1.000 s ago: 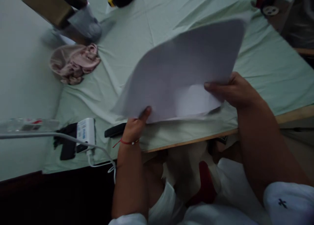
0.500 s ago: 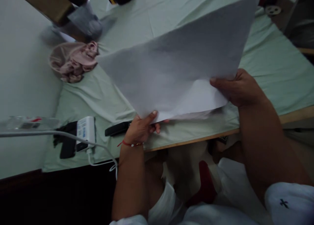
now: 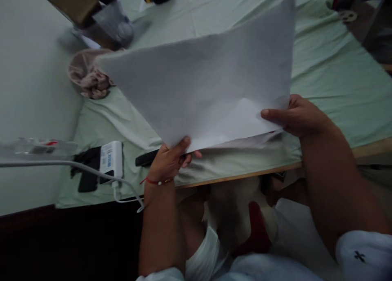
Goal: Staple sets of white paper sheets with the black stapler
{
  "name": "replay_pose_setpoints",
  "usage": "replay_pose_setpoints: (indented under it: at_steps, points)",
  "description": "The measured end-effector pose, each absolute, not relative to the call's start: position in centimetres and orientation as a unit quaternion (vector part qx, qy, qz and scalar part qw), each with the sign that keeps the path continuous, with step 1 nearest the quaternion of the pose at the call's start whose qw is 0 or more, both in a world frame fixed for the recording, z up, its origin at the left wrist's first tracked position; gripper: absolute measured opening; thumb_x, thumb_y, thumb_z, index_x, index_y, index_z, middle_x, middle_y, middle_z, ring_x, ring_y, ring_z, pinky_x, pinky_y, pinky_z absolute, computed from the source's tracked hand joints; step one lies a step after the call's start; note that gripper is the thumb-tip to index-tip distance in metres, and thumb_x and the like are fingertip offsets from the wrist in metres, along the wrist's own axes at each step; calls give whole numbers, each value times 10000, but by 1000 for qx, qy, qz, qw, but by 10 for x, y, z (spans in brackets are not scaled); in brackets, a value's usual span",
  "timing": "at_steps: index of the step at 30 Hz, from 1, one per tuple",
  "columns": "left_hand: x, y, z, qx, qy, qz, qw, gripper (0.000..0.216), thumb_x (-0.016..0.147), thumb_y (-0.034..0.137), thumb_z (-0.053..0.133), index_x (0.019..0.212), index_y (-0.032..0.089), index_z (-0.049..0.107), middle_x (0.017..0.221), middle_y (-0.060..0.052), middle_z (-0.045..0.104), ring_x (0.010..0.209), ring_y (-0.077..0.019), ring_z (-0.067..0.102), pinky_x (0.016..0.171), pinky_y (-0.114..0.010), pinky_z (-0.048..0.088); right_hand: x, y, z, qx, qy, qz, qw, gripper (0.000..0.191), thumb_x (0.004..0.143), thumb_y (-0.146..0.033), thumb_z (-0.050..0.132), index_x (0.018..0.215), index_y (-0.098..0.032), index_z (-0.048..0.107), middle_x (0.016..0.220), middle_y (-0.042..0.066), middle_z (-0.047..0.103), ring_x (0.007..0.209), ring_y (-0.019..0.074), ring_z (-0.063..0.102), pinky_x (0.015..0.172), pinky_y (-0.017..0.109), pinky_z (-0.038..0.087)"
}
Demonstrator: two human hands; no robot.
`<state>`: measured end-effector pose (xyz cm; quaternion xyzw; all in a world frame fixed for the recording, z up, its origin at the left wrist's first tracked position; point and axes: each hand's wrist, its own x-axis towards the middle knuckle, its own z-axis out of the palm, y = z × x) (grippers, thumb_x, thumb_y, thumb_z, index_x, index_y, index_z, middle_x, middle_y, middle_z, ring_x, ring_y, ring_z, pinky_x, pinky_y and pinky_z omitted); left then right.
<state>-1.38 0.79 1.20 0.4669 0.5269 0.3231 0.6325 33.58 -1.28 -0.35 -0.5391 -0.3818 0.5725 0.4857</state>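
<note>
A large white sheet of paper (image 3: pixel 202 85) is held up in the air, tilted above the cloth-covered table. My left hand (image 3: pixel 173 158) grips its near left corner, thumb on top and fingers beneath. At the near right edge, my right hand (image 3: pixel 301 115) pinches the paper, its thumb lying on the upper face. The sheet bends slightly and a brighter patch shows near its lower edge. Just behind my left hand lies a black elongated object (image 3: pixel 145 158), partly covered by that hand.
A pale green cloth (image 3: pixel 339 97) covers the table. Left stand a white power bank-like box (image 3: pixel 112 160) with a cable (image 3: pixel 82 166) and a dark phone-like object (image 3: pixel 88 182). Farther back are a crumpled pink cloth (image 3: pixel 94 83) and a cardboard box (image 3: pixel 72 3).
The paper has swung leftward and levelled out, its far left corner now overlapping the pink cloth. Both hands keep their grip; my left hand has shifted slightly left. The view has moved a little.
</note>
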Motion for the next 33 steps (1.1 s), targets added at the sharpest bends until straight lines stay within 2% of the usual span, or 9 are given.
replay_pose_setpoints:
  at_steps: [2, 4, 7, 10, 14, 20, 25, 29, 33]
  points:
    - [-16, 8, 12, 470, 526, 330, 628, 464, 768, 521, 941, 832, 186, 625, 619, -64, 747, 338, -64, 447, 340, -175, 314, 336, -12, -6, -529, -388, 596, 463, 351, 691, -398, 1000, 833, -158, 786, 831, 61, 784, 671, 154, 679, 578, 244, 561]
    - [-16, 8, 11, 475, 523, 334, 624, 465, 775, 535, 933, 812, 189, 625, 599, -53, 729, 344, -67, 443, 336, -179, 300, 335, -11, -6, -543, -409, 602, 417, 359, 698, -441, 994, 773, -174, 766, 728, 52, 749, 590, 163, 667, 493, 248, 537]
    - [-15, 9, 10, 485, 524, 329, 618, 472, 780, 559, 917, 769, 190, 623, 552, -26, 675, 365, -61, 420, 343, -176, 271, 330, -8, -4, -575, -439, 567, 392, 266, 792, -368, 911, 695, -183, 746, 574, 32, 672, 504, 148, 627, 448, 228, 500]
    - [-12, 9, 11, 478, 533, 336, 611, 456, 736, 520, 946, 755, 199, 623, 527, 19, 601, 399, -66, 446, 364, -169, 300, 324, -7, -2, -591, -445, 531, 413, 245, 820, -295, 853, 639, -192, 723, 518, 13, 627, 468, 123, 591, 437, 209, 478]
    - [-12, 8, 12, 446, 544, 368, 608, 453, 670, 450, 999, 766, 212, 626, 574, 59, 560, 431, -69, 504, 375, -156, 320, 321, -6, -3, -569, -411, 558, 442, 270, 745, -362, 926, 667, -209, 718, 613, 10, 675, 538, 148, 656, 459, 232, 519]
    - [-16, 9, 16, 469, 521, 383, 601, 480, 693, 483, 992, 672, 193, 610, 523, 29, 582, 415, -49, 427, 370, -158, 243, 329, -2, -5, -564, -323, 552, 522, 368, 707, -254, 963, 657, -202, 602, 616, -38, 579, 460, 56, 464, 378, 175, 397]
    - [-14, 11, 18, 460, 532, 544, 457, 227, 808, 344, 899, 867, 206, 728, 565, 51, 610, 491, -66, 484, 441, -161, 287, 338, 1, -8, -582, -268, 552, 534, 360, 729, -198, 941, 726, -208, 582, 690, -22, 611, 476, 46, 451, 363, 166, 329]
    - [-17, 12, 18, 421, 551, 648, 316, 89, 908, 280, 751, 871, 211, 709, 564, 57, 591, 487, -72, 467, 461, -186, 271, 334, 2, -8, -582, -278, 566, 514, 391, 707, -195, 942, 701, -217, 552, 650, -31, 578, 468, 49, 430, 350, 168, 319]
    - [-25, 17, 15, 379, 592, 665, 252, 63, 928, 234, 680, 870, 221, 658, 576, 62, 591, 461, -83, 397, 456, -208, 277, 321, 1, -5, -580, -308, 586, 474, 386, 687, -206, 944, 655, -216, 560, 559, -44, 532, 429, 46, 394, 318, 150, 302]
